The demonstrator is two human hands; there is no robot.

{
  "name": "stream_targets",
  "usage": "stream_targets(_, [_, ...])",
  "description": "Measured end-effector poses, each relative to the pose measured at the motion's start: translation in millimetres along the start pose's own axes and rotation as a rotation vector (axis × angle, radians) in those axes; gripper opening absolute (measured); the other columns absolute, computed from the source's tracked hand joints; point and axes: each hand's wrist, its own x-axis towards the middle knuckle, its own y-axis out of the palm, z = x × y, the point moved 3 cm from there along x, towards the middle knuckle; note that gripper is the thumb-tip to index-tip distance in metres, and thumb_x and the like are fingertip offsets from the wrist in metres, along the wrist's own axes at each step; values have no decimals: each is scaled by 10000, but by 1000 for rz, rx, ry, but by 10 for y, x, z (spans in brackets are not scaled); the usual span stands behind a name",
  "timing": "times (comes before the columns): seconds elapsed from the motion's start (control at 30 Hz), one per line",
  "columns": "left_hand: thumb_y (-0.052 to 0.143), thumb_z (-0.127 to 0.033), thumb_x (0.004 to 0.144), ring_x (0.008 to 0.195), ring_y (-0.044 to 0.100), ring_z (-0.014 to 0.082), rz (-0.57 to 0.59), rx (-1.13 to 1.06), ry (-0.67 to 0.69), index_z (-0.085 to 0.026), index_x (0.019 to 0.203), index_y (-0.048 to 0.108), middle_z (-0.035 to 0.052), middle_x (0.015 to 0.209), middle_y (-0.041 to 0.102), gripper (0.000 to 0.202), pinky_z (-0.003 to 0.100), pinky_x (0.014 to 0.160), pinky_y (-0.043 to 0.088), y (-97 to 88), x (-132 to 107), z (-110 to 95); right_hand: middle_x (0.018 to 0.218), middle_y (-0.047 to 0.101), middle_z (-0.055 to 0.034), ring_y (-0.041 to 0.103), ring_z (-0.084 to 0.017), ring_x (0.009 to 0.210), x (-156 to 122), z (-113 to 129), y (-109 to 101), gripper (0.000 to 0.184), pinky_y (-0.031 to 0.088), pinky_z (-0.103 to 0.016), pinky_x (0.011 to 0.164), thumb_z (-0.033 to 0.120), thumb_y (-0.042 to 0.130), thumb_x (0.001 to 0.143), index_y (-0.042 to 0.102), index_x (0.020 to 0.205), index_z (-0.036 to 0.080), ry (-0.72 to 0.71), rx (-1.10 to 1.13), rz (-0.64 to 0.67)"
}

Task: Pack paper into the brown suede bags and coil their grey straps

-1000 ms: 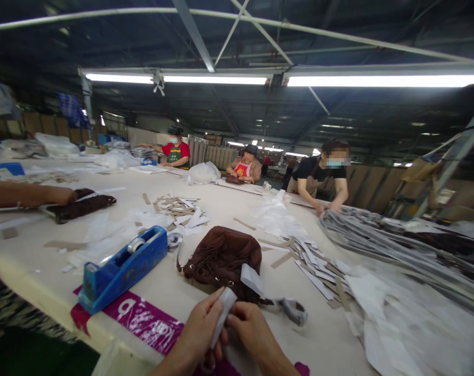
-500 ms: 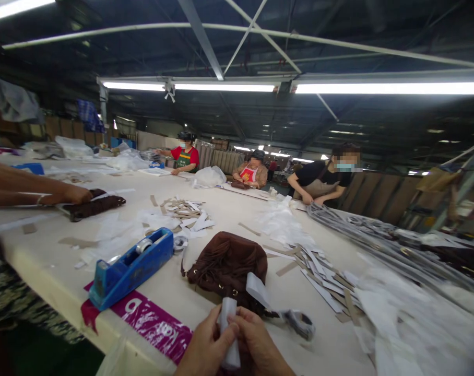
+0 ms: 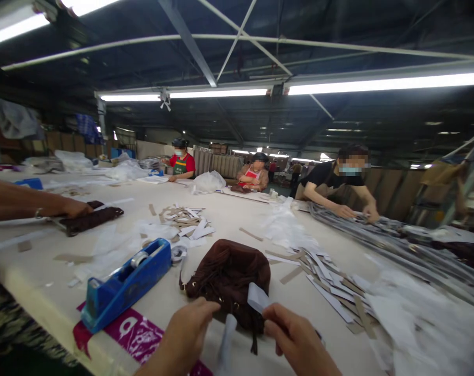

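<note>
A dark brown fringed handbag point(image 3: 231, 269) with small gold-coloured rings lies on the table before me. My left hand point(image 3: 188, 331) is at its near edge, fingers closed together; what they grip, if anything, is hidden. My right hand point(image 3: 295, 334) has its fingers curled at the bag's near right side, by the corner of a white wrapped piece point(image 3: 257, 297); I cannot make out what it pinches. Between my hands stands a second white wrapped piece point(image 3: 226, 339), blurred, with neither hand's fingers visibly around it.
On the left stands a blue tape dispenser point(image 3: 127, 282) on purple printed plastic point(image 3: 133, 334). A tape roll point(image 3: 178, 254) sits beside it. Card strips point(image 3: 331, 277) and clear film point(image 3: 428, 324) lie right. A co-worker's hand point(image 3: 78, 209) presses a brown item at left; other people work across the table.
My hands have moved apart, and the white wrapped piece they held together now stands between them. The right hand has reached towards the other white piece. The co-worker at right has stretched both arms rightward.
</note>
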Motion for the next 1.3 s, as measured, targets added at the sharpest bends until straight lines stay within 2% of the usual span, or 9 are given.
stream_targets(0.2, [547, -162, 760, 917, 609, 236, 320, 113, 98, -220, 1025, 642, 82, 995, 647, 288, 303, 799, 497, 314, -1, -202, 1006, 690, -70, 640, -223, 953, 160, -217, 226, 254, 472, -312, 849, 201, 476, 800, 606, 1017, 224, -221, -232, -16])
stream_targets(0.3, [427, -123, 833, 968, 595, 198, 133, -1, 96, -232, 1058, 631, 69, 1022, 641, 322, 287, 864, 482, 121, 81, -78, 952, 688, -55, 645, -200, 901, 175, -278, 152, 210, 483, -281, 807, 212, 450, 840, 603, 982, 229, -249, -258, -37])
stream_targets(0.4, [421, -59, 786, 1159, 514, 241, -2, 159, 28, -183, 1223, 554, 124, 1242, 563, 473, 379, 1021, 404, -126, 190, 223, 784, 659, -16, 629, -177, 732, 141, -276, -77, 202, 474, -273, 682, 299, 391, 906, 575, 848, 241, -224, -283, -124])
stream_targets(0.53, [549, -64, 699, 1357, 297, 335, 63, 434, -54, -159, 1352, 441, 140, 1418, 439, 668, 527, 1133, 208, -208, 346, 661, 885, 659, -44, 634, -205, 811, 82, -393, -375, 171, 474, -325, 738, 313, 425, 878, 579, 885, 238, -168, -347, -244])
stream_targets(0.67, [447, -57, 805, 1173, 512, 281, 63, 556, -63, -167, 1345, 455, 124, 1165, 624, 552, 469, 1059, 339, -26, 520, 845, 916, 658, -67, 633, -234, 862, 37, -624, -526, 184, 472, -375, 792, 299, 424, 859, 586, 904, 224, -105, -393, -282])
stream_targets(0.8, [353, -15, 839, 997, 591, 253, -27, 663, -54, -171, 1327, 479, 110, 987, 656, 528, 469, 997, 383, 176, 690, 723, 954, 659, -70, 631, -226, 892, 27, -645, -522, 179, 472, -356, 797, 274, 422, 862, 575, 939, 219, -89, -387, -258])
stream_targets(0.97, [321, 83, 726, 1218, 446, 294, -136, 589, 78, -137, 1318, 478, 165, 1323, 505, 651, 500, 1035, 346, 232, 767, 288, 885, 645, -28, 614, -181, 824, 80, -311, -267, 167, 460, -291, 733, 185, 413, 866, 569, 904, 231, -172, -345, -82])
stream_targets(1.13, [453, 1, 677, 1167, 449, 247, 78, 232, 433, -209, 1196, 551, 88, 1289, 507, 569, 400, 1011, 386, 396, 756, -148, 1187, 588, -68, 538, -223, 1087, 258, -144, 58, 407, 427, -337, 938, 78, 501, 732, 562, 1105, 228, -249, -348, -46])
stream_targets(1.3, [440, -16, 690, 1011, 499, 224, 147, 69, 366, -199, 963, 610, 72, 1077, 587, 370, 363, 899, 420, 565, 855, -12, 1261, 542, -112, 485, -246, 1174, 413, -365, 210, 512, 391, -392, 1021, 41, 481, 681, 516, 1174, 177, -229, -299, -152])
